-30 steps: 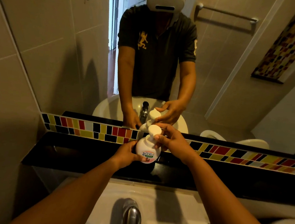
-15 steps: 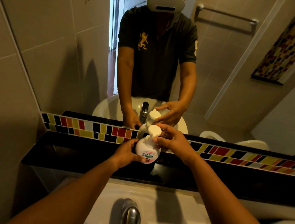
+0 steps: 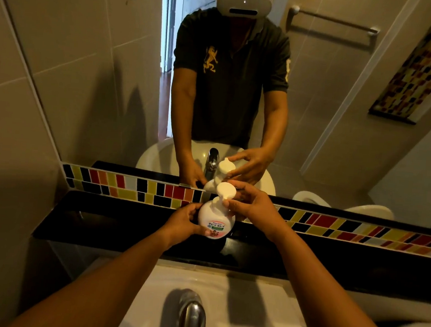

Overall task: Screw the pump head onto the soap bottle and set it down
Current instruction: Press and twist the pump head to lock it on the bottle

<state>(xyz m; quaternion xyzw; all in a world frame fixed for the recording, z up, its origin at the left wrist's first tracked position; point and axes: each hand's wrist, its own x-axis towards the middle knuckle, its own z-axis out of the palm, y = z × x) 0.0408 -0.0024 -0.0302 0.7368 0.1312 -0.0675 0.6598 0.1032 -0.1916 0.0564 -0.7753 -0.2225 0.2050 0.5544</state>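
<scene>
A round white soap bottle (image 3: 215, 221) with a pink and green label stands on the black ledge (image 3: 117, 222) in front of the mirror. My left hand (image 3: 184, 221) wraps its left side and base. The white pump head (image 3: 225, 190) sits on the bottle's neck, spout pointing left. My right hand (image 3: 251, 205) pinches the collar just under the pump top with thumb and fingers. The bottle's far side is hidden from direct view and shows only as a reflection.
A chrome tap (image 3: 191, 316) rises over the white basin (image 3: 225, 293) below my arms. A strip of coloured tiles (image 3: 130, 186) runs behind the ledge under the mirror (image 3: 88, 63). A tiled wall (image 3: 7, 147) closes in the left side.
My right hand's fingers have shifted round the pump collar and the pump top has moved slightly. The bottle and my left hand stay where they were.
</scene>
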